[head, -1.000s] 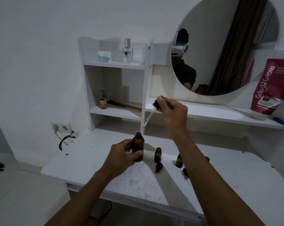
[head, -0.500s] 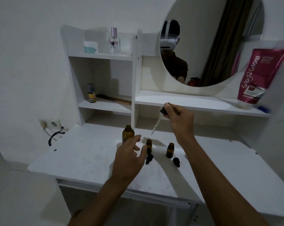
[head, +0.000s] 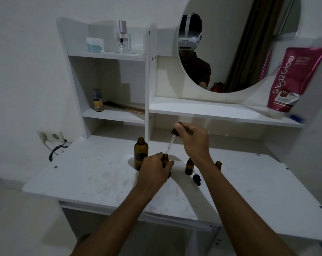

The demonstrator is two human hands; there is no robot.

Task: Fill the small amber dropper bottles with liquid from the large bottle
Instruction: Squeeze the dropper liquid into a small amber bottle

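Note:
The large amber bottle (head: 141,153) stands open on the white table (head: 93,174). My left hand (head: 154,170) is wrapped around a small amber bottle (head: 165,159) just right of it. My right hand (head: 192,139) pinches the black bulb of a glass dropper (head: 172,140), whose tip hangs just above that small bottle's mouth. A second small amber bottle (head: 189,166) stands to the right, and a third (head: 218,165) peeks out behind my right forearm. A loose black dropper cap (head: 196,179) lies on the table beside them.
White shelves rise behind the table, holding a small yellow-labelled bottle (head: 97,100), a comb (head: 125,107), a clear perfume bottle (head: 123,38) and a pink tube (head: 293,80). A round mirror (head: 237,43) hangs above. A wall socket with a black cable (head: 54,146) sits at the left.
My left hand let go of the large bottle and took hold of the small bottle beside it. My right hand brought the dropper down over that bottle's mouth. The camera tilted.

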